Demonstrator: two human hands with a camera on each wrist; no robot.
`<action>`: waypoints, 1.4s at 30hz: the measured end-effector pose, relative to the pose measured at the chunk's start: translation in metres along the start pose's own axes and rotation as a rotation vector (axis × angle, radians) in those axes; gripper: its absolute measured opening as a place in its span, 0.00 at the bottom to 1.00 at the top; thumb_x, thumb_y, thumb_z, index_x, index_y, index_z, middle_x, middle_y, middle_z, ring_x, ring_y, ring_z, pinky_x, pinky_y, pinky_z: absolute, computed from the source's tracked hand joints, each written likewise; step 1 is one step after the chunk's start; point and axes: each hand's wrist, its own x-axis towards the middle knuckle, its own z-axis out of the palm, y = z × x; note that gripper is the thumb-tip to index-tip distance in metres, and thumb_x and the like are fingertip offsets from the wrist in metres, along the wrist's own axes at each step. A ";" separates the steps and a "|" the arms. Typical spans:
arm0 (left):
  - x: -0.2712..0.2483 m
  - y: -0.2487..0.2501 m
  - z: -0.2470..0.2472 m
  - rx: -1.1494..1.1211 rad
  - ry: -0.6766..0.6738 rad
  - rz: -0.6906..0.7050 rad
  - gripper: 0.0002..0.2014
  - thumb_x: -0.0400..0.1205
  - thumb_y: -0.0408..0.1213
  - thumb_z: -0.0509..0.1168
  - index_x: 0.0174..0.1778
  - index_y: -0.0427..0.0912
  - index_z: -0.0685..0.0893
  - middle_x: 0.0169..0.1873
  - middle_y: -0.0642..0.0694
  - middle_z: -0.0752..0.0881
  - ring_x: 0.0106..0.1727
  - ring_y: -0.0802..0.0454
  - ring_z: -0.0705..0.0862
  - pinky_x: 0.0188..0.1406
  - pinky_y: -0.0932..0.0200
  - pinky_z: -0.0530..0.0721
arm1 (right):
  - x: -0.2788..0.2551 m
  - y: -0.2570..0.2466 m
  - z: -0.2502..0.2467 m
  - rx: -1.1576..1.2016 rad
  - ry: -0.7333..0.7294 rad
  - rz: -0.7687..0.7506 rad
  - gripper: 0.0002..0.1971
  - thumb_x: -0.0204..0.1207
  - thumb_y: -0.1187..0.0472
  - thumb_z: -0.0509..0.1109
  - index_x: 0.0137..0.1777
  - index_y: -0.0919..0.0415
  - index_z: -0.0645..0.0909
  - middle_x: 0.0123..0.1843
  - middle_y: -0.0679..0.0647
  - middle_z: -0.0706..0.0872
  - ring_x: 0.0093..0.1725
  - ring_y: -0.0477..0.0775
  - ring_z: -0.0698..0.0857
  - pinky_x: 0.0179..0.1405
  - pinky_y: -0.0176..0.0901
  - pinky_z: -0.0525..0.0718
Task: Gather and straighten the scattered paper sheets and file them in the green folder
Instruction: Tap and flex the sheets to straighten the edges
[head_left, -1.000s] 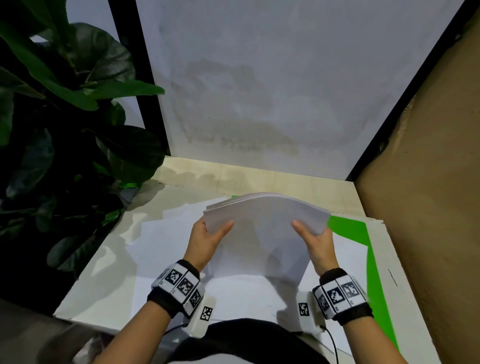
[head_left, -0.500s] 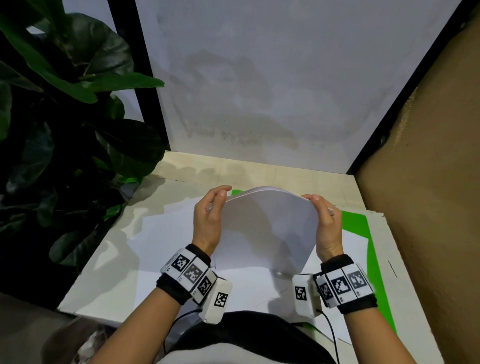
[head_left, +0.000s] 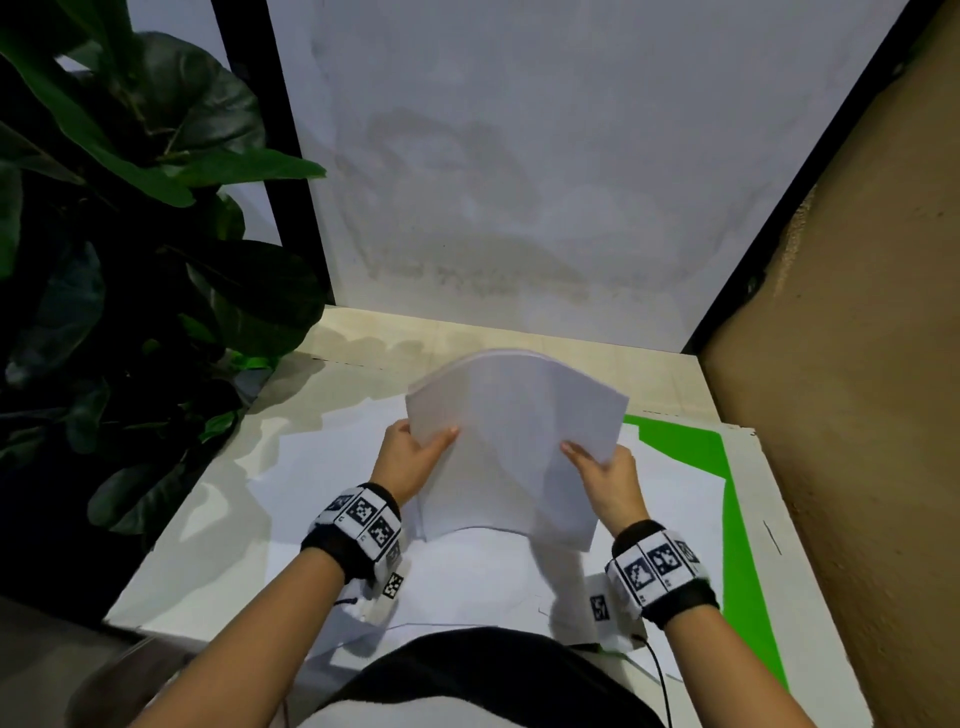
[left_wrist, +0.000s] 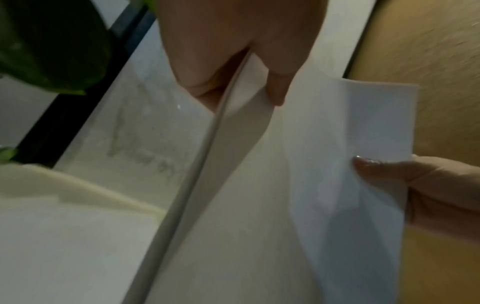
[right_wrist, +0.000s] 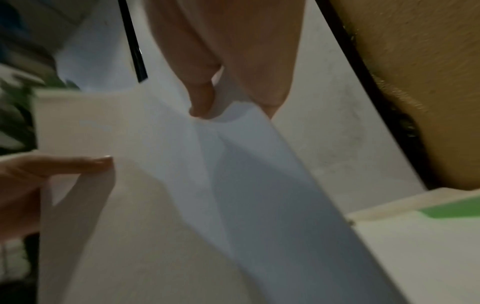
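A bowed stack of white paper sheets (head_left: 511, 441) is held upright above the table, its lower edge near the sheets lying below. My left hand (head_left: 415, 457) grips the stack's left edge, thumb on the near face (left_wrist: 275, 82). My right hand (head_left: 605, 475) pinches the right edge, thumb on the front (right_wrist: 201, 98). The stack (left_wrist: 324, 164) fills both wrist views (right_wrist: 233, 174). The green folder (head_left: 727, 509) lies open on the right of the table, mostly covered by loose white sheets (head_left: 670, 488).
More loose sheets (head_left: 322, 483) lie spread over the white table (head_left: 171, 566). A large-leaved plant (head_left: 130, 234) stands close at the left. A grey wall (head_left: 519, 182) is behind and a brown wall (head_left: 857, 389) at the right.
Both hands slid from the stack's top corners down to its side edges, and the stack tilted back toward me with its top edge arched.
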 end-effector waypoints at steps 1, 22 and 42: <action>-0.005 0.008 -0.005 -0.020 0.053 0.022 0.14 0.75 0.33 0.69 0.53 0.29 0.81 0.45 0.40 0.85 0.46 0.46 0.86 0.34 0.70 0.84 | -0.005 -0.009 0.006 0.033 0.003 -0.034 0.02 0.72 0.65 0.71 0.44 0.61 0.82 0.45 0.62 0.86 0.41 0.50 0.83 0.40 0.45 0.80; -0.039 -0.024 -0.052 -0.141 0.292 -0.020 0.17 0.76 0.31 0.67 0.60 0.33 0.76 0.52 0.40 0.81 0.57 0.51 0.77 0.43 0.84 0.73 | -0.013 -0.024 0.061 0.151 -0.285 -0.080 0.10 0.70 0.68 0.73 0.50 0.58 0.81 0.44 0.52 0.87 0.38 0.32 0.85 0.46 0.39 0.84; -0.036 0.012 -0.057 -0.200 0.285 0.260 0.17 0.72 0.54 0.55 0.43 0.52 0.85 0.38 0.64 0.89 0.42 0.69 0.83 0.40 0.75 0.79 | -0.005 -0.059 0.058 0.254 -0.301 -0.158 0.10 0.68 0.53 0.65 0.38 0.53 0.87 0.40 0.45 0.89 0.46 0.47 0.83 0.54 0.45 0.76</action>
